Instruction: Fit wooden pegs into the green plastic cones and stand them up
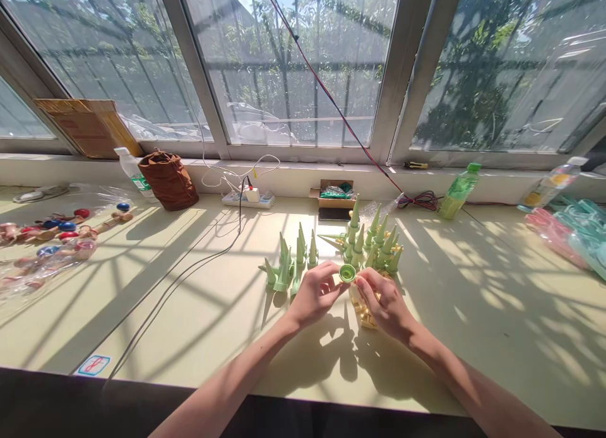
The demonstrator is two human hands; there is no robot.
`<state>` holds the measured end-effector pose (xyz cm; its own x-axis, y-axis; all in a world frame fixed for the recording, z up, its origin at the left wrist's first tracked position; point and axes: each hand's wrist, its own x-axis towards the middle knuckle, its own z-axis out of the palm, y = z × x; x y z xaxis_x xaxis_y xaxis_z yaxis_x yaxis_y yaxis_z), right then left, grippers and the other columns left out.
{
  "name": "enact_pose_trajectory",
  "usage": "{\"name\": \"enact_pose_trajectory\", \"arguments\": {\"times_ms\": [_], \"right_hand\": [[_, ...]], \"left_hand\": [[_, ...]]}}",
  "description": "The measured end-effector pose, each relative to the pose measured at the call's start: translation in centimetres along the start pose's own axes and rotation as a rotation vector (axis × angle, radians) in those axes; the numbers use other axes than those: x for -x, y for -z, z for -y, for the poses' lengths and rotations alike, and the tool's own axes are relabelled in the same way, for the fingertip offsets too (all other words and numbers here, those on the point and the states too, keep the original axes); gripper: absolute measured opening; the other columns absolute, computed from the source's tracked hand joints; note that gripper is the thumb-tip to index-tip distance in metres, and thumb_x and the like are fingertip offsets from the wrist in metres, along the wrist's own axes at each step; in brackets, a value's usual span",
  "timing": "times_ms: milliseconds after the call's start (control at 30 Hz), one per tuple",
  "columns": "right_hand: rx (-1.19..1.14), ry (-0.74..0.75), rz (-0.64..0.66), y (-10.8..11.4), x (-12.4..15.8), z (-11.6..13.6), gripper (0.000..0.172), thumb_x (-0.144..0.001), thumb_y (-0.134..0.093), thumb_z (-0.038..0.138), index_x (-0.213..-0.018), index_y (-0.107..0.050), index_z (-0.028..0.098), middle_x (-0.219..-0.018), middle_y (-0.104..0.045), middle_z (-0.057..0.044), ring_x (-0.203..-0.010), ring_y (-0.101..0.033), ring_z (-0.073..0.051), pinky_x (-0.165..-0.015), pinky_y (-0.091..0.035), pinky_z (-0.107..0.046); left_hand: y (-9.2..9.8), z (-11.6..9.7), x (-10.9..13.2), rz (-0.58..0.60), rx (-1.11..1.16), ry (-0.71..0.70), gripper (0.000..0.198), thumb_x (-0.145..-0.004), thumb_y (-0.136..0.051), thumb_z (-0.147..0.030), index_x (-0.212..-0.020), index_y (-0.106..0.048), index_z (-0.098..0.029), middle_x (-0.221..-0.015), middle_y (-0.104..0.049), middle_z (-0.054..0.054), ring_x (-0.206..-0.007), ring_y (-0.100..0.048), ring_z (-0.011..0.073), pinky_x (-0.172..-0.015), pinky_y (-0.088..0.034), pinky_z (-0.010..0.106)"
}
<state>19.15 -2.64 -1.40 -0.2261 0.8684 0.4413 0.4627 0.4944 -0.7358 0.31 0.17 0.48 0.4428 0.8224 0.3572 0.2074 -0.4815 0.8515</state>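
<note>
a green cone (pixel 347 273) is held up over the table (pixel 189 337), its round hollow end turned near and upward, so that its long axis is seen almost end-on; the tip is hidden, and is judged to point far and down. the cone is grasped by the left hand (pixel 318 290), from the left. the rim is met at its right edge by the right hand (pixel 382 298), thumb and forefinger drawn together; whether a small piece is pinched there cannot be made out. the telling relation is judged to be this: the hollow end lies just left of the right fingertips, with its axis across their line. yellow pieces (pixel 365 319) are heaped below, nearer to the right hand. a loose group of cones (pixel 283 277) is seen farther left, and a denser cluster (pixel 389 243) on the far right side.
</note>
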Motion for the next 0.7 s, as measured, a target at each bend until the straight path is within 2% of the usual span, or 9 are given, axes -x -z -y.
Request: {"name": "enact_pose_trajectory", "arguments": {"times_ms": [100,167,233,300,367,433,567,700], "right_hand": [[0.026,0.024,-0.044,-0.11,-0.07,-0.14,0.023,-0.103,-0.040,0.033,-0.087,-0.052,0.021,-0.063,-0.048,0.004,-0.053,-0.045,-0.012,-0.053,-0.035,-0.025],[0.042,0.038,-0.100,-0.13,-0.16,-0.22,0.022,-0.102,-0.041,0.032,-0.089,-0.053,0.021,-0.064,-0.050,0.004,-0.053,-0.046,-0.012,-0.053,-0.036,-0.024],[0.060,0.055,-0.147,-0.11,-0.25,-0.28,0.020,-0.102,-0.042,0.031,-0.090,-0.054,0.021,-0.064,-0.051,0.003,-0.054,-0.048,-0.012,-0.053,-0.037,-0.024],[0.079,0.083,-0.170,-0.07,-0.31,-0.34,0.020,-0.102,-0.043,0.030,-0.090,-0.055,0.020,-0.066,-0.053,0.003,-0.055,-0.049,-0.012,-0.054,-0.038,-0.024],[0.091,0.118,-0.173,-0.05,-0.35,-0.37,0.020,-0.102,-0.043,0.030,-0.091,-0.056,0.020,-0.068,-0.055,0.002,-0.056,-0.050,-0.012,-0.054,-0.038,-0.024],[0.079,0.145,-0.131,-0.03,-0.37,-0.36,0.021,-0.102,-0.043,0.030,-0.091,-0.058,0.020,-0.073,-0.059,0.000,-0.059,-0.052,-0.013,-0.056,-0.039,-0.025],[0.044,0.137,0.024,0.06,-0.35,-0.30,0.026,-0.103,-0.040,0.032,-0.091,-0.060,0.020,-0.081,-0.063,-0.002,-0.067,-0.055,-0.015,-0.062,-0.041,-0.027],[0.025,0.068,0.029,0.09,-0.27,-0.53,0.027,-0.103,-0.039,0.035,-0.094,-0.060,0.020,-0.072,-0.058,-0.001,-0.060,-0.050,-0.014,-0.058,-0.038,-0.027]], "left_hand": [[-0.10,0.09,0.01,-0.045,0.014,0.035,0.019,-0.087,-0.065,-0.028,-0.102,-0.065,-0.016,-0.100,-0.060,0.005,-0.060,-0.049,0.0063,-0.053,-0.045,0.019],[-0.13,0.14,-0.03,-0.089,0.034,0.085,0.026,-0.087,-0.066,-0.034,-0.106,-0.064,-0.016,-0.098,-0.063,0.005,-0.058,-0.050,0.0067,-0.051,-0.044,0.019],[-0.06,0.14,-0.10,-0.110,0.077,0.153,0.029,-0.089,-0.062,-0.042,-0.099,-0.063,-0.015,-0.086,-0.064,0.003,-0.053,-0.051,0.0072,-0.047,-0.041,0.019],[0.12,0.11,-0.18,-0.092,0.136,0.227,0.041,-0.093,-0.053,-0.052,-0.084,-0.063,-0.013,-0.067,-0.060,0.001,-0.046,-0.049,0.0076,-0.043,-0.037,0.019],[0.33,0.08,-0.20,-0.037,0.205,0.288,0.059,-0.094,-0.040,-0.062,-0.073,-0.063,-0.013,-0.054,-0.054,0.000,-0.041,-0.046,0.0084,-0.042,-0.034,0.020],[0.50,0.02,-0.14,0.035,0.258,0.337,0.070,-0.094,-0.031,-0.068,-0.068,-0.064,-0.012,-0.048,-0.053,0.001,-0.040,-0.046,0.0096,-0.043,-0.035,0.022],[0.61,-0.19,0.05,0.106,0.278,0.396,0.063,-0.093,-0.040,-0.067,-0.069,-0.060,-0.013,-0.047,-0.053,0.000,-0.038,-0.044,0.0091,-0.046,-0.035,0.022],[0.59,-0.24,0.07,0.121,0.308,0.357,0.051,-0.090,-0.051,-0.063,-0.072,-0.053,-0.015,-0.049,-0.050,-0.003,-0.040,-0.045,0.0089,-0.044,-0.032,0.021]]}}
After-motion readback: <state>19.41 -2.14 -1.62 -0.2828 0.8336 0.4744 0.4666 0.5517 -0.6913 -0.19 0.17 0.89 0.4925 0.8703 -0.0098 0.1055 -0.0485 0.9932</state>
